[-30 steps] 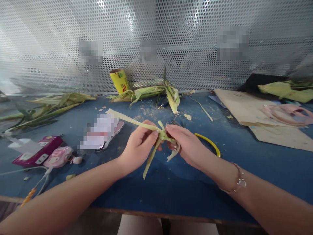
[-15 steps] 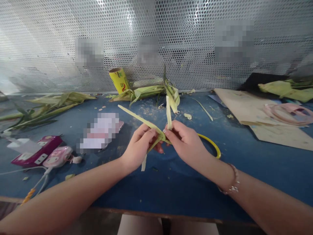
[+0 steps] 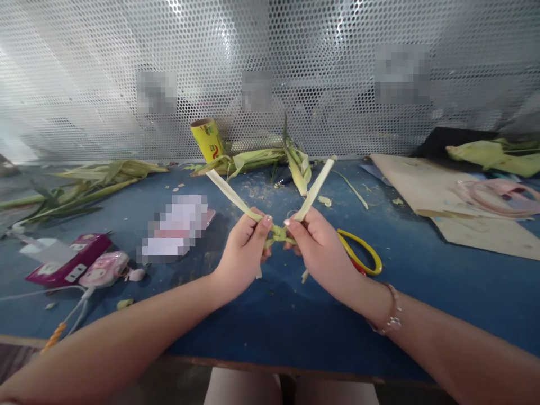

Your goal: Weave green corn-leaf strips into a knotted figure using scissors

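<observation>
Head view: the left hand (image 3: pixel 241 247) and right hand (image 3: pixel 324 242) each grip the husk between closed thumb and fingers. The knot (image 3: pixel 279 232) lies between the thumbs, above the table (image 3: pixel 253 343). The right strip (image 3: pixel 316 188), nearly upright half a second earlier, now slants outward, mirroring the left strip (image 3: pixel 230 190); the knot shows more fully, suggesting tension across the fold. A yellow loop (image 3: pixel 378 259) lies just beside the right hand.

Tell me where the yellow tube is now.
In the head view, the tube is left of centre at the back of the table, between the screen and the left end of the husks.
</observation>
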A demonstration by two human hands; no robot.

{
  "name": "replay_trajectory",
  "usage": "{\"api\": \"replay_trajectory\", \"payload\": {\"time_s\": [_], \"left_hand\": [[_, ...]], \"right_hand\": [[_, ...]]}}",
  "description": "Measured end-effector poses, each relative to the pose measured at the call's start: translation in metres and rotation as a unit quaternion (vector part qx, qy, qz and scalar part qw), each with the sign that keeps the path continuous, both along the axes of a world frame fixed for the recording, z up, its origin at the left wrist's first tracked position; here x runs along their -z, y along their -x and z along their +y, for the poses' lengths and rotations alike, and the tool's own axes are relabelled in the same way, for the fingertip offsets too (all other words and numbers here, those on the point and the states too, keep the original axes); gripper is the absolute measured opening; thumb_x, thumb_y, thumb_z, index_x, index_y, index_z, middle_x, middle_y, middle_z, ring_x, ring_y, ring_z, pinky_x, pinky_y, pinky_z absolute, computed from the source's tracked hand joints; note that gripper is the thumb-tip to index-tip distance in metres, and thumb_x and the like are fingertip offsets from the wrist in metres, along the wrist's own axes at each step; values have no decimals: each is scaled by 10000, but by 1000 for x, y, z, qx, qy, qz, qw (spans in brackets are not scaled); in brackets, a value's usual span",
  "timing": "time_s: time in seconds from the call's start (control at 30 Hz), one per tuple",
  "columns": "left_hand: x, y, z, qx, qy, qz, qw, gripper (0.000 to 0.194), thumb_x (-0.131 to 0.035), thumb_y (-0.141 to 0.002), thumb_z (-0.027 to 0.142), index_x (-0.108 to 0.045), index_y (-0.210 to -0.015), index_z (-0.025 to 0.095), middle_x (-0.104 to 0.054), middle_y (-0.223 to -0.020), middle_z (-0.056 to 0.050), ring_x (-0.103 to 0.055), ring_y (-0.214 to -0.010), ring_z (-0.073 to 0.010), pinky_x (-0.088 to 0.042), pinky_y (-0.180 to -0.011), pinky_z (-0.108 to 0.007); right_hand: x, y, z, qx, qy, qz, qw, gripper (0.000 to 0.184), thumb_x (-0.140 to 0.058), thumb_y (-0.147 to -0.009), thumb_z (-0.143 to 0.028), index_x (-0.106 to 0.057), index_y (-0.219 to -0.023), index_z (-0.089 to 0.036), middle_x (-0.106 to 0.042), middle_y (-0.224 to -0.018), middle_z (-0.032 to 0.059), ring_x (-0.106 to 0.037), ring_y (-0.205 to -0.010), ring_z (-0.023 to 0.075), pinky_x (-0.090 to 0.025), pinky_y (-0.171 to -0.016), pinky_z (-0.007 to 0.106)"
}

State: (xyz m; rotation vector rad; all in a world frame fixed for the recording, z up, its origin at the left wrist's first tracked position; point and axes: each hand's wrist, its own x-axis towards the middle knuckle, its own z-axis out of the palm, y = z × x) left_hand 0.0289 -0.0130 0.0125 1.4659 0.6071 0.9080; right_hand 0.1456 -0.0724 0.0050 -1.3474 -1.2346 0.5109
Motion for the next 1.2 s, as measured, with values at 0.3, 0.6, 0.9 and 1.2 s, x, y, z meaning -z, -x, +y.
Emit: {"api": "replay_trajectory", "payload": {"time_s": [0.3,0.6,0.9,1.2], "left_hand": [[-1,9,-5,-16,-174,72,982,226,-450,-861,334,-436,-681,199,-388,-463,72,-394,-398,-55,-310,-414,-204],[5,-7,9,-13,15,-16,1000,227,-490,-841,339,-384,-692,205,-300,-487,89,-301,-362,-38,-227,-356,-188],[3,-1,9,-13,-63,21,998,211,-482,-842,327,-405,-698,193,-321,-509,85,-343,-377,-30,-283,-363,-171],[3,5,1,1,-128,62,990,181,-439,-865,280,-403,-707,199,-359,-442,91,-384,-384,-43,-322,-404,-176]], "right_hand": [[-5,3,0,7,4,57,998,215,-467,-857,-329,-388,-691,-217,-391,-456,-95,-382,-398,65,-321,-417,223],[3,1,6,-17,-36,82,996,157,-462,-866,-305,-403,-751,-217,-380,-493,-100,-390,-405,56,-325,-411,208],[0,-2,6,-22,-19,132,991,203,-489,-858,-311,-402,-704,-211,-369,-436,-111,-351,-368,43,-305,-375,186],[8,-4,11,-29,-48,233,971,208,-544,-828,-347,-438,-706,-216,-371,-431,-114,-308,-344,32,-254,-335,159]]}}
